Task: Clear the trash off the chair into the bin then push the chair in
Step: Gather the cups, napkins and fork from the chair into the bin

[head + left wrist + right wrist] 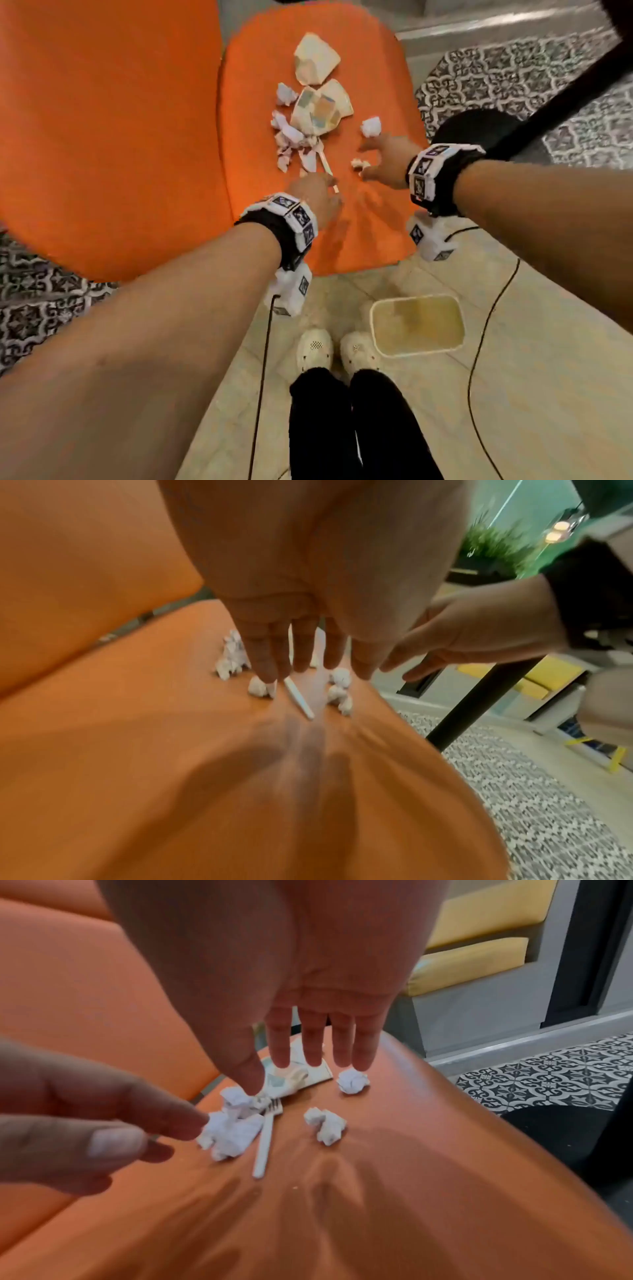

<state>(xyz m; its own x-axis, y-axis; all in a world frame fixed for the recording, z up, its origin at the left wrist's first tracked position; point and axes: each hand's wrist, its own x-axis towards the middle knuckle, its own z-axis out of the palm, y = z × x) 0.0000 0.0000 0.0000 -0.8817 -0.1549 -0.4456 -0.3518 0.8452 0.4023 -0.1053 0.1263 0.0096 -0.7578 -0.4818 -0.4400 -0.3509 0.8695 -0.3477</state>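
Trash lies on the orange chair seat (370, 222): two flattened paper wrappers (317, 61) (322, 109), several crumpled white paper balls (289, 137) (232, 1131) and a white plastic fork (265, 1137) (299, 700). My left hand (318, 198) hovers open over the fork's handle, fingers straight, holding nothing. My right hand (383, 157) reaches in open, fingers spread just above a small paper ball (358, 163) (325, 1125), with another ball (371, 126) (352, 1081) beyond its fingertips. A cream rectangular bin (418, 325) stands on the floor by my feet.
The chair's orange backrest (102, 137) rises at the left. A black table base and leg (486, 133) stand right of the seat. Cables (479, 342) trail across the tiled floor, patterned rug (513, 68) beyond. My white shoes (315, 349) stand beside the bin.
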